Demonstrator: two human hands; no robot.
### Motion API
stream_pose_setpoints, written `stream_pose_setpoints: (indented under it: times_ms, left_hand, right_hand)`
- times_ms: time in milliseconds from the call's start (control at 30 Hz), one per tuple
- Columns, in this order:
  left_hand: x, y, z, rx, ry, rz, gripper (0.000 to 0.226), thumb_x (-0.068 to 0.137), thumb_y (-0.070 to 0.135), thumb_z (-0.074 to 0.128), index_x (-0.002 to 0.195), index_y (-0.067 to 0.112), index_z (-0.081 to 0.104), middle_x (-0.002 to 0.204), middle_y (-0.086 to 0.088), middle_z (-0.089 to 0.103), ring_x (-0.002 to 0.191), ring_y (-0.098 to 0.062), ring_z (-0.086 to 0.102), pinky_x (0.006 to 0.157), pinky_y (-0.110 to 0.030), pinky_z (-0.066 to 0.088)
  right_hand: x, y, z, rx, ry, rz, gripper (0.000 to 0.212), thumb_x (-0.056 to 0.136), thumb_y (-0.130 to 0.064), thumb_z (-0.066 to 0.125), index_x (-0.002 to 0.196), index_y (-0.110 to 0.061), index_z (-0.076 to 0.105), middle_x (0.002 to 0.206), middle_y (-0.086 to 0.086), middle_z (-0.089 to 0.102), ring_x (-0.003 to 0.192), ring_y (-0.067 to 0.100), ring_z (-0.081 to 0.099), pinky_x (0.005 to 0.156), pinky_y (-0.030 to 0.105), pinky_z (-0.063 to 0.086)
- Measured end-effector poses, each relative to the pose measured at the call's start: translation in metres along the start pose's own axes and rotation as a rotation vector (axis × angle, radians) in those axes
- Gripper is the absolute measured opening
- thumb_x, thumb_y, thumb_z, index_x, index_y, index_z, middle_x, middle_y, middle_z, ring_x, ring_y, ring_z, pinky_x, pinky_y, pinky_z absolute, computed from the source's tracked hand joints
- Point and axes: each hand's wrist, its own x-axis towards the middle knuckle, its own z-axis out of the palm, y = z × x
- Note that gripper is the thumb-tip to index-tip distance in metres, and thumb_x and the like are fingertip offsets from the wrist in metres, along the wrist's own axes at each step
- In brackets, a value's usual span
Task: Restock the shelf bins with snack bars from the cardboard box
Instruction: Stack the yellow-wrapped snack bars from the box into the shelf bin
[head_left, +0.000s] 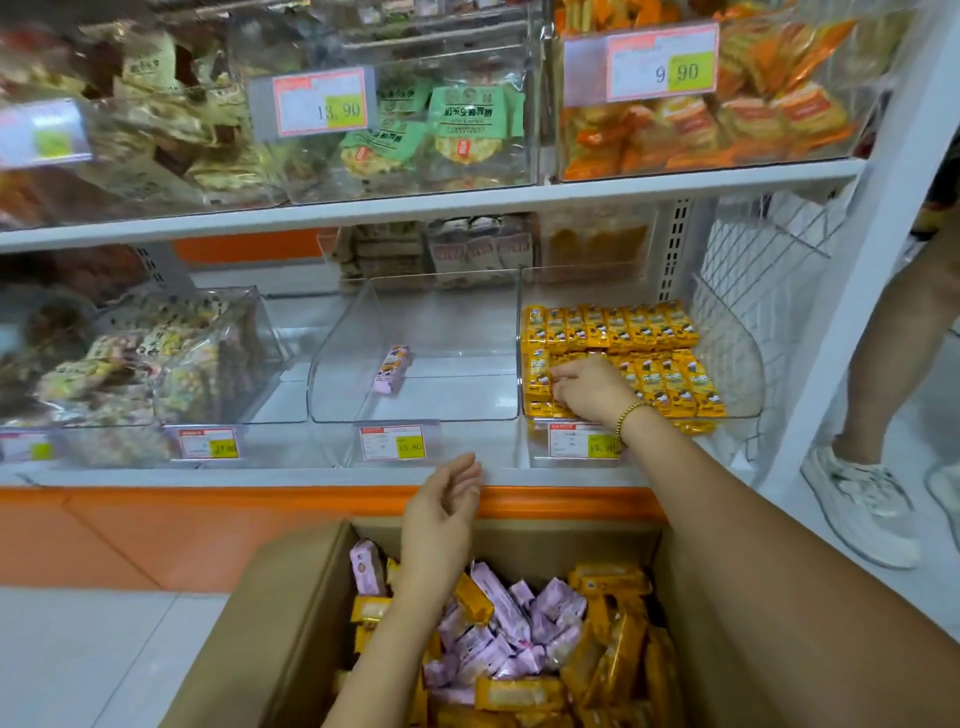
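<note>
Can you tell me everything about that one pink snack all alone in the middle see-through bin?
The pink snack bar is a small oblong packet in a shiny pink wrapper, with a dark picture and print too small to read. It lies slanted, alone on the floor of the clear plastic middle bin, close by its left wall, maybe touching it. Nothing else touches it.

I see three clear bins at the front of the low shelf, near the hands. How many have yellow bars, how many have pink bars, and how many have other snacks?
Yellow bars: 1, the right bin
Pink bar: 1, the middle bin
Other snacks: 1, the left bin
Total: 3 bins
</note>
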Motion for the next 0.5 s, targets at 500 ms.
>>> stream_pose_setpoints:
  times_ms: [500]
  left_hand:
    - [-0.043,-0.127,-0.055,0.659,0.045,-0.55,0.023,0.081,0.009,0.056,0.103,0.007,0.064,0.103,-0.019,0.065,0.094,-0.036,0.06,0.071,-0.029,0.044]
  right_hand:
    - [-0.107,0.026,0.132,-0.104,0.012,-0.568,0.018,0.09,-0.024,0.06,0.079,-0.013,0.05,0.065,-0.011,0.04,0.062,0.015,0.044,0.051,0.019,0.028]
